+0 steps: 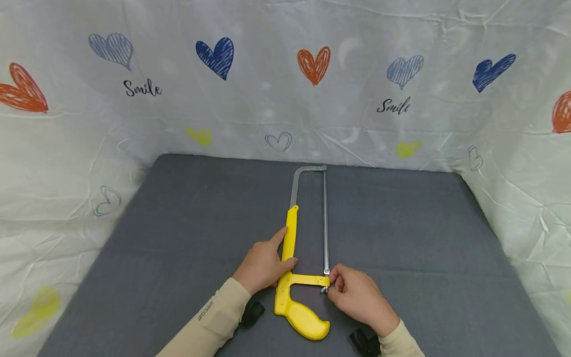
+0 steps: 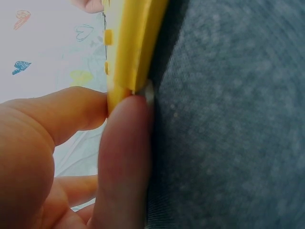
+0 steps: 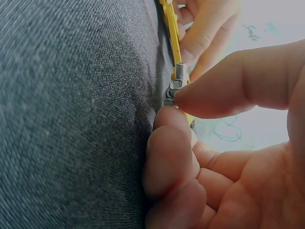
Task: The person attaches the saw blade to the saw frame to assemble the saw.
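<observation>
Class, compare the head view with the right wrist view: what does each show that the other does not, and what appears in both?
Only the head view: the hacksaw from end to end, including its silver blade and curved metal end, plus orange hearts on the backdrop.

Only the right wrist view: the palm side of the right hand close up, and the fine weave of the grey cloth.

Both: the two hands, the left hand on the yellow frame, a small metal fitting at the right hand's fingertips, the cloth, and "Smile" lettering.
</observation>
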Tool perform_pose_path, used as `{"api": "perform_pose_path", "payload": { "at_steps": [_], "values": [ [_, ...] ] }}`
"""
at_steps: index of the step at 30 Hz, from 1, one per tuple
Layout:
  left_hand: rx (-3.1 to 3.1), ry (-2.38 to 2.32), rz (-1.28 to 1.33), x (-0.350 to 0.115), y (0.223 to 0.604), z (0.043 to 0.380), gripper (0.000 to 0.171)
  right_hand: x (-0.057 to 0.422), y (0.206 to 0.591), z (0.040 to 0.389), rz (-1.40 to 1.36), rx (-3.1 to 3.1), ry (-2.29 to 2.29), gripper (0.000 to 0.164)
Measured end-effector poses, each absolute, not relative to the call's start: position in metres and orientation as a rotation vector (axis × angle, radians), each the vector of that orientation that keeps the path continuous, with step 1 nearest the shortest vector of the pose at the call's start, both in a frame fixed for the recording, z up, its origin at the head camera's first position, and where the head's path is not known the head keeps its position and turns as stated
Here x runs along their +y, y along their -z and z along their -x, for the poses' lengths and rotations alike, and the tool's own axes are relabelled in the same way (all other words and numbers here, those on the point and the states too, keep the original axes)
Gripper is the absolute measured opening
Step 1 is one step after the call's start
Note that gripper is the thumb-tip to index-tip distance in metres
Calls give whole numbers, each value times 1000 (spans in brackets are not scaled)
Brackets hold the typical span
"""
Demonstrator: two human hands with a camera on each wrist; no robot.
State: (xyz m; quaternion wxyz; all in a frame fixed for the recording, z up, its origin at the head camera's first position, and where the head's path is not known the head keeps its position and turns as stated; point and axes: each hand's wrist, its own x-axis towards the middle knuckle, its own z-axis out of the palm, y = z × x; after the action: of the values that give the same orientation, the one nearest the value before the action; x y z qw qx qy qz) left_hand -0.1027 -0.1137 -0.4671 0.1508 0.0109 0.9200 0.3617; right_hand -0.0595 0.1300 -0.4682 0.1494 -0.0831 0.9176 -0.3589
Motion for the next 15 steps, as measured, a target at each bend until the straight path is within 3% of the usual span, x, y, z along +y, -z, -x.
{"api": "perform_pose_path", "payload": {
  "at_steps": [15],
  "values": [
    [2646, -1035, -39, -113, 467, 102, 89, 131, 470, 60, 239, 2633, 1038, 13]
  ]
}}
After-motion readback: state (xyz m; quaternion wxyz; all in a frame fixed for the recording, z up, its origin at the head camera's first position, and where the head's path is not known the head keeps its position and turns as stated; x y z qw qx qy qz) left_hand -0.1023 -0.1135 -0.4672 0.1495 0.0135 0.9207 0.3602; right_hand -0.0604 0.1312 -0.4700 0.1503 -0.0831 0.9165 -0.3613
